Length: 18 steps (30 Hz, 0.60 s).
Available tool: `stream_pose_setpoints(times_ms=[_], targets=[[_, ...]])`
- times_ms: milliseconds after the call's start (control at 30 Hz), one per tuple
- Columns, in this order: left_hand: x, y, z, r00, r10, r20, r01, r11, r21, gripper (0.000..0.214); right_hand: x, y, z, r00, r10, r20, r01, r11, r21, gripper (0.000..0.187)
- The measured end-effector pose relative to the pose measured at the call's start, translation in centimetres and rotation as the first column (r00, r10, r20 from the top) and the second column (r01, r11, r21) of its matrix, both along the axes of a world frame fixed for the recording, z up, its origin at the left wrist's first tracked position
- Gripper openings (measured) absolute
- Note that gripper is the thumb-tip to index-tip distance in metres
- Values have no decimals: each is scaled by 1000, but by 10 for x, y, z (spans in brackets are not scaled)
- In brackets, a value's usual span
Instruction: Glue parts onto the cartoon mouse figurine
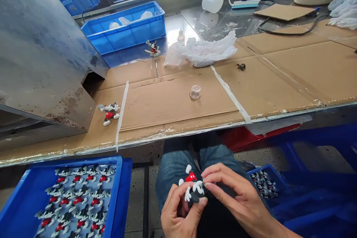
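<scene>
Cardboard sheets taped down over a metal bench (pixel 279 78) fill the far side of the view, with a crumpled plastic bag (pixel 200 50) and a small clear cup (pixel 195 92) lying on them and one finished figure (pixel 109 112) on its own near the left end. Below the bench edge, over the person's lap, both hands meet on a small black, white and red cartoon figure (pixel 193 187). It sits between the two hands, touching both, its red body tipped up and away from the person and its head down toward the palms, so its long axis runs roughly away from the body. The left hand (pixel 178 212) cups it from beneath, fingers curled narrowly round the lower part, thumb pressed at the head. The right hand (pixel 237 197) comes in from the side, fingertips (pixel 208 178) pinched close against the figure's right edge. Neither hand is nearer; both are on it. A blue tray (pixel 122 193) of like figures lies just left of the knees, another blue bin (pixel 264 184) just right.
</scene>
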<state>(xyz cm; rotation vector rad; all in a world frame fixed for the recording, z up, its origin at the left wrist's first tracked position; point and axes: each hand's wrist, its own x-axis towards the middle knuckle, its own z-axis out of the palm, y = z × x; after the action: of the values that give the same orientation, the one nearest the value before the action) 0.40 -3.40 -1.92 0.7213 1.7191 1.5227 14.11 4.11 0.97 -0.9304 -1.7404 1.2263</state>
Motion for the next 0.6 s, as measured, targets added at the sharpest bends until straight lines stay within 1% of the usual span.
stream_pose_setpoints(times_ms=[33,100,167,200,267,333,367,400,433,533,567,600], targets=[[-1,0,1,997,-8,-83,8,1000,-4,29,0,0,-1,1000,0,-3,0,996,-91,14],[-3,-1,4,976,-20,-219,27,999,26,27,-1,2,-1,1000,-3,-21,-3,963,-270,15],[-5,-1,5,953,-15,-304,35,998,59,26,-2,3,0,998,-15,-53,-8,909,-417,18],[-6,-1,5,947,-20,-322,43,997,66,25,-3,3,0,997,-25,-71,-12,876,-482,20],[-6,-1,4,952,-75,-297,99,993,67,25,-4,4,0,995,-36,-92,-26,799,-600,24],[-5,-1,3,973,-147,-180,158,986,48,27,-3,5,0,995,-28,-93,-44,722,-690,29],[-5,-1,3,980,-171,-105,175,984,27,28,-3,5,-1,996,-14,-87,-53,696,-716,32],[-4,-1,3,984,-176,-37,176,984,-6,30,-2,5,-1,997,3,-74,-56,689,-723,35],[-4,-1,3,986,-163,15,164,985,-50,33,-2,5,-2,998,23,-56,-56,700,-712,38],[-4,-3,4,990,-117,75,127,980,-155,40,0,6,-1,998,70,-9,-61,791,-609,37],[-4,-4,4,991,-105,82,118,979,-165,40,0,6,-1,997,77,-7,-67,811,-581,35],[-4,-4,4,991,-98,89,111,980,-163,40,-1,6,0,996,83,-15,-76,820,-568,32]])
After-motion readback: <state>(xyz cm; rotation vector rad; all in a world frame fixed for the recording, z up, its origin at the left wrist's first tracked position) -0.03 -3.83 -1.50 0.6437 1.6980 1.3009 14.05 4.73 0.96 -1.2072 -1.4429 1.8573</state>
